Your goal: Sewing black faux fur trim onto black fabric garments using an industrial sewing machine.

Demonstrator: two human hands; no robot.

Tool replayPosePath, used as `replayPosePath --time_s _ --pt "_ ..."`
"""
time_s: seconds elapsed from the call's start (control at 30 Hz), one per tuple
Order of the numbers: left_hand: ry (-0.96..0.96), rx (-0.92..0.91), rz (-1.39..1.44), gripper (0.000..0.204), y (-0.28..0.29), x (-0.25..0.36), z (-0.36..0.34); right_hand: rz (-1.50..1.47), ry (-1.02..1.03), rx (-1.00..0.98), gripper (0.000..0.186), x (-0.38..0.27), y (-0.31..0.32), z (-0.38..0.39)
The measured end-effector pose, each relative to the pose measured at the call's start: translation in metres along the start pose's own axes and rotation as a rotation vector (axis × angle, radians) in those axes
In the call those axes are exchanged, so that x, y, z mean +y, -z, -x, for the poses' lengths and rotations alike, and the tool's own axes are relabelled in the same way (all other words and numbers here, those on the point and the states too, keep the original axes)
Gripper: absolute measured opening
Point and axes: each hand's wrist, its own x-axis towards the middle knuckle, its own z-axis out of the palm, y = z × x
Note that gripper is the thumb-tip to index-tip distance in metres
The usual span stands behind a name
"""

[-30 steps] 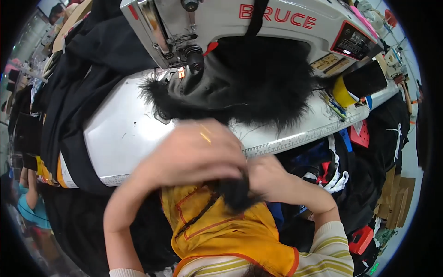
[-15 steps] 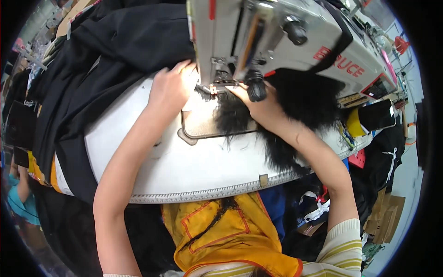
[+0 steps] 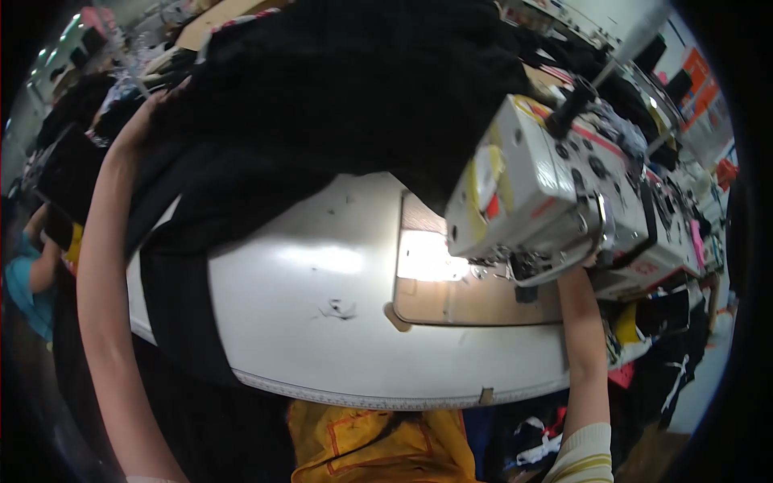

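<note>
A large black garment [image 3: 338, 88] spreads over the far side of the sewing table, its near edge arching above the white top. At its far left edge, my left hand [image 3: 161, 101] is closed on the cloth, its fingers partly lost against the black. A black strip of the fabric hangs over the table's front left edge. My right arm reaches behind the head of a white sewing machine [image 3: 527, 189]. Only a little of my right hand [image 3: 586, 264] shows there, and its fingers are hidden. The machine's lamp lights the bare needle plate [image 3: 431, 258].
A measuring tape [image 3: 346, 398] runs along the front edge of the white table [image 3: 290, 322]. Thread scraps [image 3: 338, 310] lie on the top. A thread stand [image 3: 620, 56] rises behind the machine. At left, another person's arm in a blue sleeve [image 3: 31, 278] shows.
My left hand has moved from the needle area to the far left, and the black garment now spreads across the back. My right hand has gone behind the machine head. The black fur is out of sight.
</note>
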Motion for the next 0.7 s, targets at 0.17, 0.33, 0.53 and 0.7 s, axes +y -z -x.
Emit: replayPosePath --time_s 0.17,0.33,0.53,0.7 --pt "0.024 0.905 -0.956 0.028 0.110 0.000 0.104 -0.093 0.158 0.071 0.036 -0.020 -0.014 -0.101" --pt "-0.438 0.987 -1.860 0.037 -0.099 -0.039 0.023 -0.075 0.139 -0.033 0.046 -0.067 -0.065 -0.015" --pt "-0.218 0.288 -1.832 0.055 -0.239 -0.143 -0.036 -0.120 0.193 -0.193 0.062 -0.055 -0.032 0.011" --pt "-0.420 0.509 -1.811 0.040 -0.153 -0.040 -0.013 -1.344 -0.232 -0.002 0.063 -0.101 0.016 0.031"
